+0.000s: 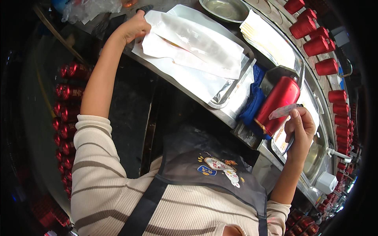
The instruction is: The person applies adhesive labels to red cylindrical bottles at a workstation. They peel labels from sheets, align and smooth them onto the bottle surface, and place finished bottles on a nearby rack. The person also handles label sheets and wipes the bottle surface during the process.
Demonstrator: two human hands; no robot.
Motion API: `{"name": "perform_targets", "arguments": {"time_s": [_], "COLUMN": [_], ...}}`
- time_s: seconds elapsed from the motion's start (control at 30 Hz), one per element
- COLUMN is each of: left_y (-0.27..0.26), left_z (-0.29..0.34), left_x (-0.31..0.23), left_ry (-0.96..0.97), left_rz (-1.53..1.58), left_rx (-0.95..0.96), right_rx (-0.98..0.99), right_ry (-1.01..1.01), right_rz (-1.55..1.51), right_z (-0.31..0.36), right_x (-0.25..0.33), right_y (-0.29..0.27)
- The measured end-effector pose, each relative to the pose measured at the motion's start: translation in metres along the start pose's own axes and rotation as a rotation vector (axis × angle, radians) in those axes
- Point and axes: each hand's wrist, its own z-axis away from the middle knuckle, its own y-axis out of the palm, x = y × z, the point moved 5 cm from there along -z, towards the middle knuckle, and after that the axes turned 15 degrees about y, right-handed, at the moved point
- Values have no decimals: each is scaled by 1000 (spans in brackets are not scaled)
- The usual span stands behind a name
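- White and thin, the paper sheet (204, 45) lies loosely folded over other white sheets (179, 78) on your metal tray (217, 105); its upper part is semi-translucent with faint grey mottling, and a thin orange-yellow streak shows at the fold.
- Clear film strip (278, 112), small, creased and faintly pinkish, is held up in front of your red canister (278, 101); you have it at your right, past the tray. Contact between strip and canister cannot be told.
- Your left arm reaches up and forward, elbow slightly bent; the left hand (136, 28) is at the paper's far left corner, fingers curled together. A dark piece (146, 8) shows just beyond them; whether they clamp it or the paper cannot be told.
- Your right forearm rises steeply, wrist bent inward; the right hand (301, 126) has thumb and forefinger clamped on the strip's end. Below the palm, a dark handle (290, 142) shows.
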Motion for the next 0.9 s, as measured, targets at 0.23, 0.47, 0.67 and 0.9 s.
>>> {"name": "perform_targets", "arguments": {"time_s": [0.23,0.47,0.67,0.9], "left_y": [8,3,-2,13], "left_z": [-21,-20,-28,-42], "left_x": [11,2,-1,-12], "left_ry": [132,138,267,344], "left_rz": [-163,-134,-125,-314], "left_rx": [-61,-27,-26,62], "right_rx": [23,13,-8,12], "right_ry": [25,33,40,54], "right_rz": [-26,-35,-40,-61], "right_z": [-11,-7,-9,-20], "right_x": [1,0,2,-7], "right_y": [-2,-6,3,-5]}}
